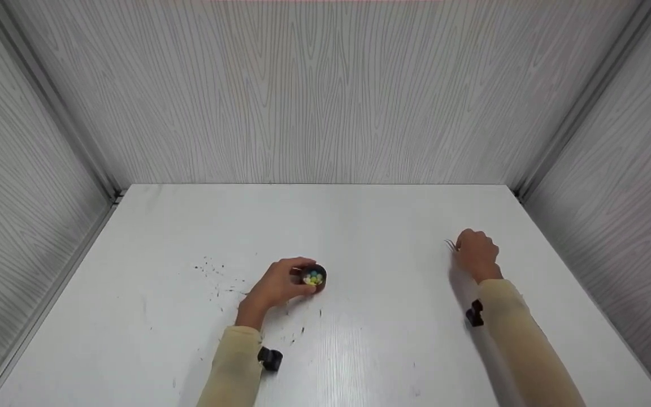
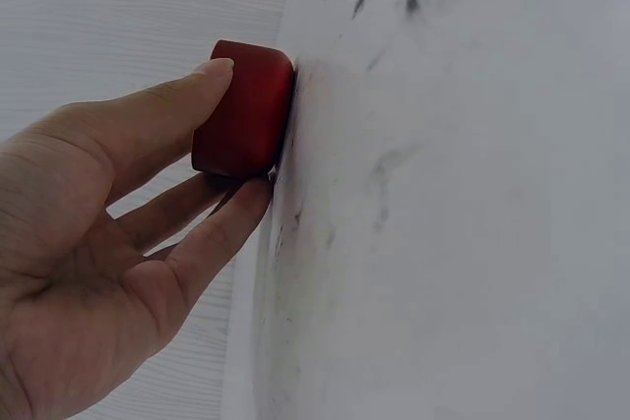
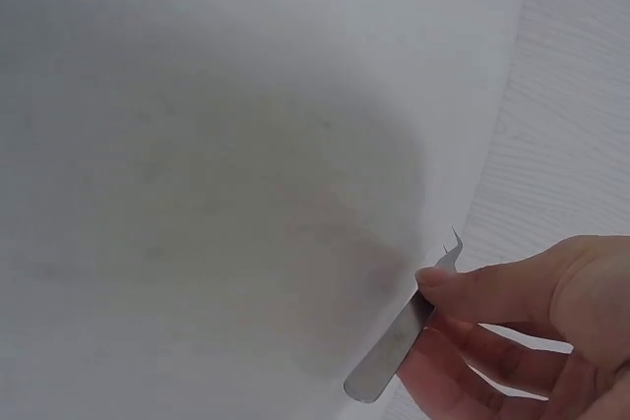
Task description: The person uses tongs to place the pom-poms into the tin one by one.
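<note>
I saw a dark red cup (image 2: pixel 244 110) holding yellow, blue and green beads (image 1: pixel 313 277); silver tweezers (image 3: pixel 399 341); a white tabletop (image 1: pixel 382 226) flecked black; grey wood-grain walls (image 1: pixel 314 90); cream sleeves (image 1: pixel 515 333).

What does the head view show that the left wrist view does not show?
Only the head view shows the colored beads inside the small container, the right hand pinching metal tweezers, and dark specks across the white table. Only the left wrist view shows that the container's outer wall is red, with the thumb pressed against it. Both show the left hand holding the container on the table.
</note>
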Motion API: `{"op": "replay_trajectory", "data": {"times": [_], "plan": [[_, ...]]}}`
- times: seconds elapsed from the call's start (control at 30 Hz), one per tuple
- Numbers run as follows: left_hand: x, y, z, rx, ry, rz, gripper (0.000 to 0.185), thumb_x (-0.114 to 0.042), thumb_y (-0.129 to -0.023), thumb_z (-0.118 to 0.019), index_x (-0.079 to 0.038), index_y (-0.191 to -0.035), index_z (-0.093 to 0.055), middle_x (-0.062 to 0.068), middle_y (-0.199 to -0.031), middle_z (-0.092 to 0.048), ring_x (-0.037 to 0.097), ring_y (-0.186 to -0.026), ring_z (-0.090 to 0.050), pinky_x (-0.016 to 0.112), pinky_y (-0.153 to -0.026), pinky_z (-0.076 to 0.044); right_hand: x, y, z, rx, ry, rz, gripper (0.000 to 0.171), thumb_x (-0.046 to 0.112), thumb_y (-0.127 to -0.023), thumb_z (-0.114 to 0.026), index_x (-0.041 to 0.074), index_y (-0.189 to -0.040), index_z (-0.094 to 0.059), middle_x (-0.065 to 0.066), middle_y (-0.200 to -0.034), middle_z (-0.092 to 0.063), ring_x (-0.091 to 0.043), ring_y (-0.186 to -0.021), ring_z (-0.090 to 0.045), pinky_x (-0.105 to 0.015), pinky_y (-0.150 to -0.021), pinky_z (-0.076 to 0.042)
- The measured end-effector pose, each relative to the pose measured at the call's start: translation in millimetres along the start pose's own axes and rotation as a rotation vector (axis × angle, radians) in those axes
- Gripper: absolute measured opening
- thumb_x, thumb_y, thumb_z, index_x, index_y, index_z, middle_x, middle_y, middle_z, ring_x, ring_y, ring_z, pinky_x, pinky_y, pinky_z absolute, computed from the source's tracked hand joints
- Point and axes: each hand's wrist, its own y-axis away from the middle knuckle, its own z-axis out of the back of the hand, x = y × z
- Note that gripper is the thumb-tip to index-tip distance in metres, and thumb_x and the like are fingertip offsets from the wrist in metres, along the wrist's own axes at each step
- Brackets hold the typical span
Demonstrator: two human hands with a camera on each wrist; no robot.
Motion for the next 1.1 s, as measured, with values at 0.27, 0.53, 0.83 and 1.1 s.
{"op": "replay_trajectory", "data": {"times": [0.27,0.53,0.83,1.1], "plan": [[-1.8,-3.4,-1.1,0.020,-0.001,-0.011,0.053,-0.009,-0.090,-0.079,-0.011,-0.140,-0.062,0.017,-0.140,-0.064,0.038,-0.130,-0.062,0.053,-0.110,-0.051,-5,1,0,0.015,-0.001,-0.036,0.025,0.003,-0.103,-0.051,-0.012,-0.109,-0.071,-0.033,-0.109,-0.072,-0.052,-0.099,-0.069,-0.068,-0.082,-0.056],[-4.8,-4.9,-2.4,0.037,-0.029,-0.026,0.054,-0.009,-0.090,-0.079,-0.008,-0.141,-0.062,0.018,-0.140,-0.064,0.039,-0.130,-0.062,0.053,-0.110,-0.051,-5,11,3,0.020,-0.011,-0.044,0.026,0.003,-0.103,-0.049,-0.009,-0.114,-0.070,-0.033,-0.117,-0.069,-0.054,-0.104,-0.067,-0.070,-0.086,-0.053],[-4.8,-2.8,0.3,0.042,-0.027,0.000,0.062,-0.011,-0.089,-0.081,-0.010,-0.146,-0.057,0.018,-0.143,-0.061,0.039,-0.132,-0.061,0.054,-0.111,-0.050,17,11,8,0.014,-0.031,-0.063,0.030,0.005,-0.095,-0.058,-0.006,-0.121,-0.070,-0.033,-0.130,-0.063,-0.051,-0.108,-0.065,-0.064,-0.083,-0.056],[0.5,1.9,7.5,0.027,-0.047,-0.003,0.062,-0.018,-0.092,-0.079,-0.010,-0.148,-0.055,0.016,-0.142,-0.062,0.037,-0.133,-0.060,0.054,-0.111,-0.049,47,14,5,0.037,-0.077,-0.024,0.030,0.013,-0.098,-0.062,-0.002,-0.123,-0.070,-0.030,-0.132,-0.063,-0.046,-0.109,-0.065,-0.060,-0.083,-0.057]]}}
